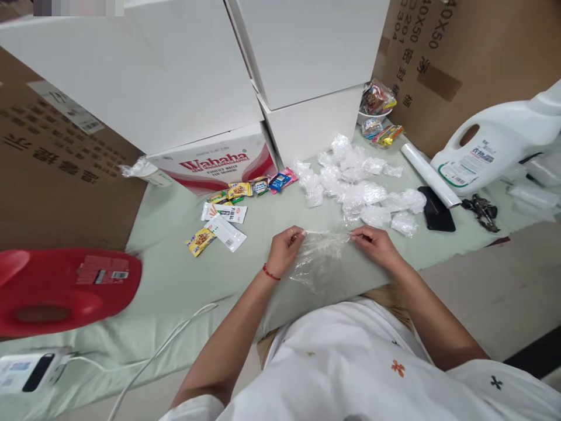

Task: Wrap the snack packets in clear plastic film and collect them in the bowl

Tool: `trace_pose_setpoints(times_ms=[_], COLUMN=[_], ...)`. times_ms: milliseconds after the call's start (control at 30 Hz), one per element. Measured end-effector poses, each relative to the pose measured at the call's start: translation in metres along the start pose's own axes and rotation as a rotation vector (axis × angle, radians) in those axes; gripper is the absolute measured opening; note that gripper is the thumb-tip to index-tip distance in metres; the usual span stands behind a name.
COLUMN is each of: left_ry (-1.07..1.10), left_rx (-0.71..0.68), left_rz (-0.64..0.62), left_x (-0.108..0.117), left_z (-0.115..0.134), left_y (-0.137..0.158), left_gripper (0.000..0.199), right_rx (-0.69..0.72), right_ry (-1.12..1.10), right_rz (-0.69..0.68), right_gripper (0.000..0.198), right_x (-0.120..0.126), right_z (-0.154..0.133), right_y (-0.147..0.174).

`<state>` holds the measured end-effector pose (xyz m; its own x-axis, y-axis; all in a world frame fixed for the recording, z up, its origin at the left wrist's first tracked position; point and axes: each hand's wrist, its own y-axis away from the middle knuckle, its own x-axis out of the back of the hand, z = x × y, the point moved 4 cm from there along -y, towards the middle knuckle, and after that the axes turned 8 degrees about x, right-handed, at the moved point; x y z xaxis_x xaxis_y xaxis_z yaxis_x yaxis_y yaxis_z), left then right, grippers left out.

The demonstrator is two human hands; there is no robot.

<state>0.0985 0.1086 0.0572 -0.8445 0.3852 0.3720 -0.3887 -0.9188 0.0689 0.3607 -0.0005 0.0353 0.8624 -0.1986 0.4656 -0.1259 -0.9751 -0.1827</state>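
Observation:
A clear, thin plastic bag (319, 260) hangs stretched over the near edge of the cloth. My left hand (286, 248) pinches its upper left corner, and my right hand (377, 244) pinches the upper right. Just beyond the bag lies a heap of crumpled clear plastic bundles (350, 175); what they hold, if anything, cannot be made out. Left of my left hand are white snack packets (227, 231) and a yellow snack packet (200, 241). More small packets (239, 190) lie in a row along the printed box.
White boxes (313, 126) and a Wahaha carton (219, 158) stand at the back. Right are a white detergent jug (486, 143), a white roll (429, 174), a black phone (436, 209) and a bowl of snacks (372, 117). Left are a red jug (65, 286) and a cable (162, 348).

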Motion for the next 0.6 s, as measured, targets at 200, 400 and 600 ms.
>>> trace_pose_setpoints(times_ms=[200, 400, 600], left_ry=[0.15, 0.292, 0.423], left_rx=[0.107, 0.234, 0.485], left_rz=[0.159, 0.108, 0.179], left_x=[0.026, 0.04, 0.055], left_z=[-0.013, -0.023, -0.041], left_y=[0.001, -0.007, -0.004], left_gripper=[0.031, 0.041, 0.071], right_rx=[-0.254, -0.418, -0.474], right_ry=[-0.295, -0.537, -0.487], right_rz=[0.067, 0.1, 0.07], right_gripper=[0.046, 0.049, 0.058], right_x=[0.002, 0.012, 0.005], right_z=[0.006, 0.012, 0.013], right_y=[0.017, 0.02, 0.013])
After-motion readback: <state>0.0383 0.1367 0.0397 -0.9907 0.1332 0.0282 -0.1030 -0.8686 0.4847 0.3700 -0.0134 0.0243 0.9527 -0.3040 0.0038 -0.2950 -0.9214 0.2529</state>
